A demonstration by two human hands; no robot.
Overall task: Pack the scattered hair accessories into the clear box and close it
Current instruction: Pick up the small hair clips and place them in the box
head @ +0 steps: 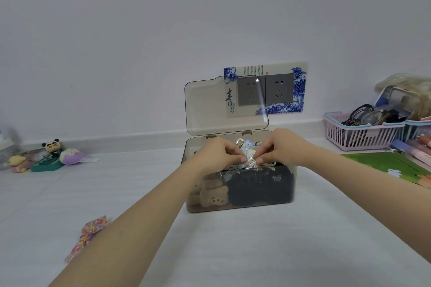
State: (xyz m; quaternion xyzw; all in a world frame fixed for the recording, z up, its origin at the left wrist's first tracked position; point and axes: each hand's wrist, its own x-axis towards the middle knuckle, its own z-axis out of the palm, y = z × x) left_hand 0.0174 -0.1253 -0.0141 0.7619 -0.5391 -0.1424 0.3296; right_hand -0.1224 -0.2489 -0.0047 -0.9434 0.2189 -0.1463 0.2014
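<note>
The clear smoky box stands open in the middle of the white surface, its hinged lid upright behind it. Inside lie a brown bear plush clip at the left and dark fabric pieces at the right. Over the box's opening, my left hand and my right hand pinch a small pale blue-and-white patterned accessory between their fingertips. A red floral fabric accessory lies on the surface at the lower left, partly behind my left forearm.
Small plush toys and a green case sit at the far left by the wall. A pink basket with glasses stands at the right, with a green mat in front of it. Wall sockets are behind the lid.
</note>
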